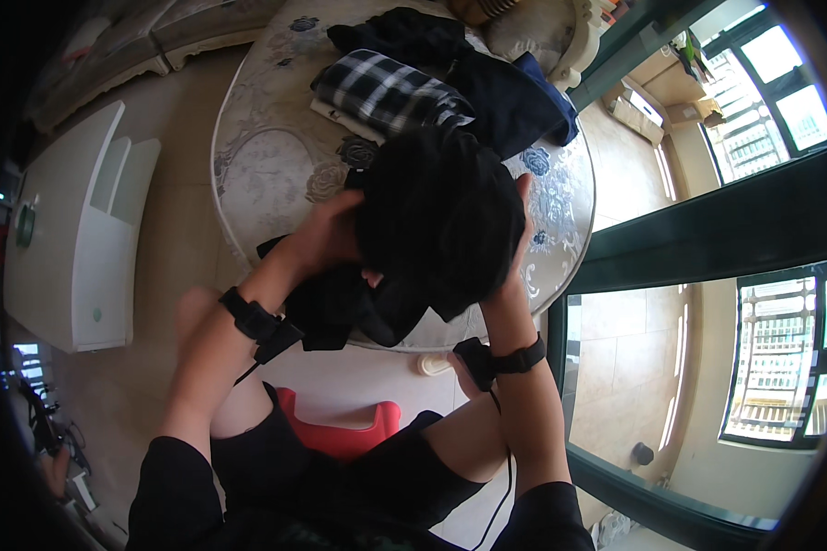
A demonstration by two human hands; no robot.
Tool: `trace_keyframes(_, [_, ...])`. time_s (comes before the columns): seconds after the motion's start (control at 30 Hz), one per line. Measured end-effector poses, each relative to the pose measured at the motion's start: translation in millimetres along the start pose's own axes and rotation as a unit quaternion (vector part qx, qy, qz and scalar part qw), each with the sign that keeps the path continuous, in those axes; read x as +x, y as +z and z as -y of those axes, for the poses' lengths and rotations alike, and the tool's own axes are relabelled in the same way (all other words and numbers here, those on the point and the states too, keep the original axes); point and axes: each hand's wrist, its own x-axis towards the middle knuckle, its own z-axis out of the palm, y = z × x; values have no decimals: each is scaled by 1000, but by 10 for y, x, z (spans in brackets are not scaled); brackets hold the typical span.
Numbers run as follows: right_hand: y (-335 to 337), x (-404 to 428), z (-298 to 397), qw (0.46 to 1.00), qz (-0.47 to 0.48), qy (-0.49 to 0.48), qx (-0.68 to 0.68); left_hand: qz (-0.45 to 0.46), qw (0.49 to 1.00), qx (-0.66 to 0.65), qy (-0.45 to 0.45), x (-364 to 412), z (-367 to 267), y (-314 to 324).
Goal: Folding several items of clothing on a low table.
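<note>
A bunched black cloth garment (441,220) is held up between both hands over the near part of an oval table (269,165) with a floral cover. My left hand (331,231) grips its left side, fingers partly hidden by the fabric. On its right side, my right hand (520,241) is closed around the edge, mostly behind the cloth. More black fabric (358,303) hangs or lies below, over the table's near edge. Beyond the bundle lies a folded black-and-white plaid garment (393,89), with dark garments (503,103) beside and behind it.
A red plastic stool (344,430) is between the person's legs. To the left stands a white cabinet (76,248). An ornate chair (575,41) touches the table's far right side. A dark green door frame (703,220) runs along the right. Wrist straps with cables are on both arms.
</note>
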Motion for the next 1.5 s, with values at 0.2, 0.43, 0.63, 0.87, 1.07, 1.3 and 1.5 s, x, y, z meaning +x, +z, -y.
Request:
trace_keyframes(0.2, [217, -30, -20, 988, -124, -1, -95, -79, 991, -55, 90, 63, -110, 73])
trace_keyframes(0.43, [169, -129, 28, 963, -163, 2, -214, -62, 987, 12, 148, 99, -144, 227])
trace_keyframes(0.63, [-51, -238, 427, 992, 33, -106, 55, -213, 910, 343, 90, 191, -73, -7])
trace_keyframes(0.87, [-219, -660, 1093, 944, 2, -318, 88, -214, 540, 788, -204, 27, 302, -219])
trace_keyframes(1.07, [-403, -999, 1457, 915, -188, -345, 88, -179, 483, 840, -170, 6, 388, -218])
trace_keyframes(1.3, [-605, -1211, 1616, 859, -423, -288, -22, -181, 556, 805, -99, -1, 497, -231])
trace_keyframes(1.5, [-752, -1179, 1421, 602, -486, -57, -631, -197, 518, 832, -15, -5, 552, -151])
